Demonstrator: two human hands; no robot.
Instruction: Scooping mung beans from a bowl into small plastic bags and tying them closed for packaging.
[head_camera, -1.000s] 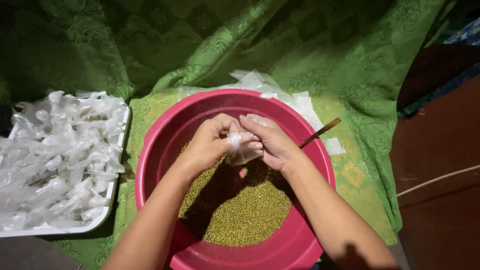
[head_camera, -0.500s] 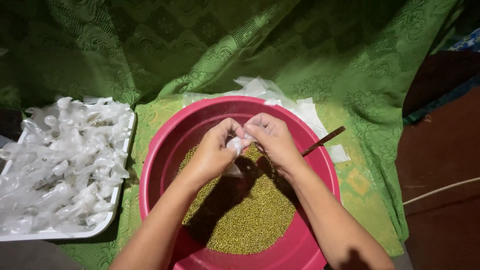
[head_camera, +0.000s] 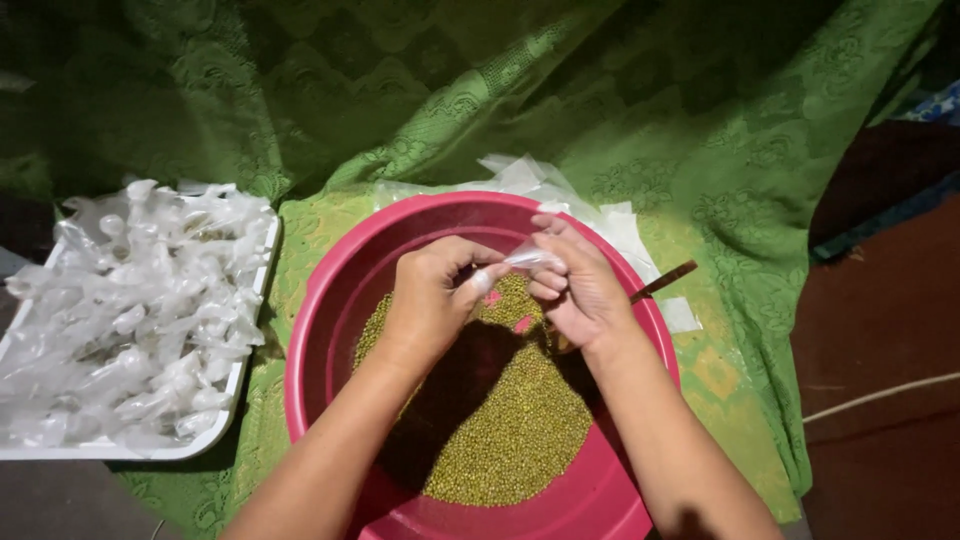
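Note:
A large pink basin (head_camera: 330, 330) holds a heap of small green-yellow beans (head_camera: 510, 430). Above the beans my left hand (head_camera: 430, 300) and my right hand (head_camera: 580, 285) meet, both pinching a small clear plastic bag (head_camera: 520, 260) stretched between their fingertips. The bag's lower part is hidden behind my right palm. A thin brown stick (head_camera: 662, 283) pokes out over the basin's right rim behind my right hand.
A white tray (head_camera: 215, 435) piled with several small tied clear plastic packets (head_camera: 130, 310) stands to the left of the basin. Loose clear plastic sheets (head_camera: 610, 220) lie behind the basin on the green patterned cloth (head_camera: 420, 90). Dark red floor (head_camera: 880, 400) lies at right.
My hands have drawn slightly apart and the small bag is now pulled out between the fingertips instead of bunched between the palms. The view has shifted a little.

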